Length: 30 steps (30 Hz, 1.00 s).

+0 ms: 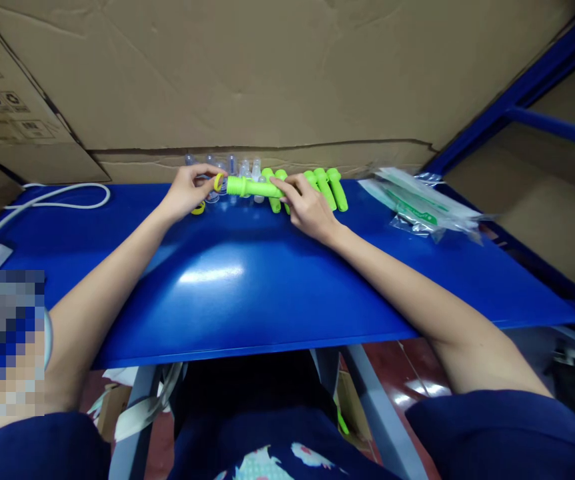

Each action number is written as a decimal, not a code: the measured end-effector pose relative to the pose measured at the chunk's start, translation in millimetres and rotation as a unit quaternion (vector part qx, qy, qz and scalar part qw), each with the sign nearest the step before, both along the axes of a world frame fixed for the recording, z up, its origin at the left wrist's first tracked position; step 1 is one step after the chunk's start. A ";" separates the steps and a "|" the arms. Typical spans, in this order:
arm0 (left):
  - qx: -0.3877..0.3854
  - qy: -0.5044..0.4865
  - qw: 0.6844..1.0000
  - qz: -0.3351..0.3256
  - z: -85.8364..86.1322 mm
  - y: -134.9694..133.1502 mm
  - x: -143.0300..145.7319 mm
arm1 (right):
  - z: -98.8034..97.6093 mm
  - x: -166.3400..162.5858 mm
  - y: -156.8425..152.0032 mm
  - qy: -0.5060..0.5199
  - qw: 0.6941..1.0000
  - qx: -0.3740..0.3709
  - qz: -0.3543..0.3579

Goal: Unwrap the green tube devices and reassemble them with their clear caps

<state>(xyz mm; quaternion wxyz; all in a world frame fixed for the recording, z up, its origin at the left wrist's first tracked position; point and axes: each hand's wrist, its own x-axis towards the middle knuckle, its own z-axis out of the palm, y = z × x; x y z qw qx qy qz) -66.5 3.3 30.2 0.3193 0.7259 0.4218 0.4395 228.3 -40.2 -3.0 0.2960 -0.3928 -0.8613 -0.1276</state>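
- My left hand is at the far edge of the blue worktop, its fingers pinched narrow on a yellow ring.
- The yellow ring sits right at the left end of a green piece. I cannot tell whether it is already on the end or only touching it.
- My right hand grips the other end of that green piece, fingers closed round it, with the heel of the hand resting on the worktop.
- The green piece lies level between my two hands, just above the worktop, with its wider collar towards the ring.
- A second ring, also yellow, lies flat on the worktop just under my left hand.
- More green pieces lie side by side in a row just beyond my right hand, some of them partly hidden by it.
- Small clear pieces stand in a line behind the held piece, against the cardboard at the back.
- Clear plastic bags with green print lie in a loose pile well to the right.
- A white cable loops across the far left of the worktop.
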 end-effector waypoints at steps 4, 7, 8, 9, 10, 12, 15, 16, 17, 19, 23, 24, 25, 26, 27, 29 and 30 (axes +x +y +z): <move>0.005 -0.003 1.000 -0.015 -2.6 -4.8 6.6 | -3.2 -2.2 -0.5 -0.015 1.000 0.021 -0.004; 0.015 -0.011 0.999 -0.027 -3.2 -9.0 10.4 | -2.0 -3.1 -2.1 -0.024 0.999 0.022 -0.009; 0.017 -0.013 0.999 -0.025 -3.5 -10.0 11.3 | -1.6 -3.2 -2.5 -0.026 0.999 0.021 -0.011; 0.016 -0.015 1.000 -0.020 -4.1 -10.5 12.1 | -1.2 -3.3 -2.7 -0.028 0.999 0.019 -0.014; 0.015 -0.018 1.000 -0.014 -4.9 -10.6 12.6 | -1.0 -3.4 -2.9 -0.030 0.999 0.017 -0.016; 0.014 -0.023 1.000 -0.001 -7.7 -9.5 13.5 | -0.7 -3.6 -3.3 -0.032 0.999 0.012 -0.018; 0.023 -0.030 0.999 0.010 -13.3 -6.6 14.7 | -0.9 -3.8 -3.9 -0.032 0.999 0.000 -0.022; 0.028 -0.033 0.999 0.014 -15.1 -5.9 15.2 | -1.2 -3.8 -4.0 -0.032 0.999 -0.003 -0.024; 0.034 -0.036 0.999 0.019 -16.6 -5.5 15.8 | -1.5 -3.7 -3.9 -0.032 0.999 -0.006 -0.025; 0.044 -0.042 0.998 0.029 -18.3 -6.0 17.0 | -2.6 -3.3 -3.1 -0.034 0.999 -0.009 -0.024; 0.030 -0.070 0.996 0.044 -18.1 -10.1 20.4 | -5.6 -3.3 -0.2 -0.041 0.999 -0.001 -0.008; 0.023 -0.079 0.995 0.047 -18.2 -11.1 21.4 | -6.2 -3.6 0.2 -0.042 0.999 0.002 -0.005; 0.019 -0.088 0.995 0.050 -18.5 -11.8 22.4 | -6.5 -4.1 0.4 -0.043 0.999 0.002 -0.004; 0.018 -0.095 0.994 0.050 -19.1 -12.4 23.3 | -6.6 -4.7 0.1 -0.043 0.999 0.002 -0.005; 0.019 -0.100 0.994 0.048 -20.0 -12.8 24.1 | -6.3 -5.4 -0.7 -0.045 0.999 0.001 -0.006; 0.023 -0.106 0.993 0.036 -22.4 -13.3 25.0 | -5.1 -7.0 -3.3 -0.050 0.999 -0.003 -0.010; 0.024 -0.107 0.994 0.028 -23.6 -13.4 25.0 | -4.4 -7.8 -5.0 -0.054 0.998 -0.004 -0.011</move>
